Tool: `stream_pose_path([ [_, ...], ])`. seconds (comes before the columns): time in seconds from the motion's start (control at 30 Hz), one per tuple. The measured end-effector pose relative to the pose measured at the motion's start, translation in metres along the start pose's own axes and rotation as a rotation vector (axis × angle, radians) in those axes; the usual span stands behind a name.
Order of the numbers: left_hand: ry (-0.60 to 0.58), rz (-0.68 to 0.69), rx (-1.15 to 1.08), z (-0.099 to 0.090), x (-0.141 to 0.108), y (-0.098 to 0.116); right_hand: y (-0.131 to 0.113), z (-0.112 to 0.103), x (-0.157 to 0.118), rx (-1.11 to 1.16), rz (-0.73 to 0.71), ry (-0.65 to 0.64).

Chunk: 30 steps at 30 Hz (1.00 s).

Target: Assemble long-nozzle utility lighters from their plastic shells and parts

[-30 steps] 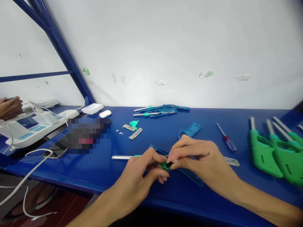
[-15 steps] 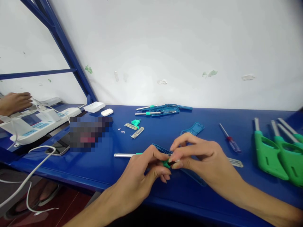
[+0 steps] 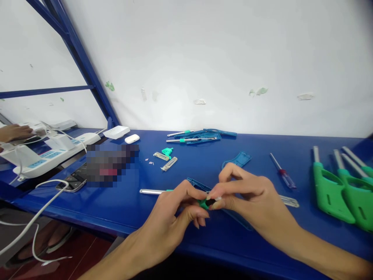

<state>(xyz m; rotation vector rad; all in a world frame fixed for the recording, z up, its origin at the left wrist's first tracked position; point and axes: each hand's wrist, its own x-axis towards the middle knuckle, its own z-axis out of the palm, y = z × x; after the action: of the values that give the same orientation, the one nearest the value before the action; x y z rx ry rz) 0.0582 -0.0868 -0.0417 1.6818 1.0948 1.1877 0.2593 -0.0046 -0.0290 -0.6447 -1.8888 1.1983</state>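
The fingers of the left hand pinch a small green plastic part; those of the right hand grasp a small black piece beside it, above the glossy blue counter. Both holds look nearly unchanged from half a second ago, suggesting little progress.

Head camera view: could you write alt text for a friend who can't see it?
A person's left hand pinches a green part while the right hand holds a black part beside it, above a blue table. A screwdriver and green lighters lie to the right; a phone and power strip lie to the left.
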Motion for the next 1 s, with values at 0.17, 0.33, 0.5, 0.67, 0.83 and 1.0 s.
stream_pose_path([
  [0.17,0.073,0.014,0.129,0.000,-0.001,-0.002,-0.005,-0.010,-0.002,-0.121,-0.132,-0.034],
  [0.33,0.126,0.141,0.222,-0.001,0.001,-0.004,-0.010,-0.010,0.000,-0.064,-0.069,-0.107],
  [0.5,0.139,0.276,0.322,-0.001,0.004,-0.003,-0.008,-0.013,0.003,0.059,0.059,-0.140],
  [0.67,0.109,0.288,0.405,0.000,0.001,-0.004,-0.008,-0.016,0.008,0.198,0.244,-0.167],
  [0.83,0.062,0.297,0.476,-0.002,-0.003,-0.006,-0.006,-0.015,0.007,0.323,0.334,-0.221],
  [1.0,0.047,0.293,0.523,-0.002,-0.003,-0.007,-0.002,-0.016,0.007,0.372,0.358,-0.261],
])
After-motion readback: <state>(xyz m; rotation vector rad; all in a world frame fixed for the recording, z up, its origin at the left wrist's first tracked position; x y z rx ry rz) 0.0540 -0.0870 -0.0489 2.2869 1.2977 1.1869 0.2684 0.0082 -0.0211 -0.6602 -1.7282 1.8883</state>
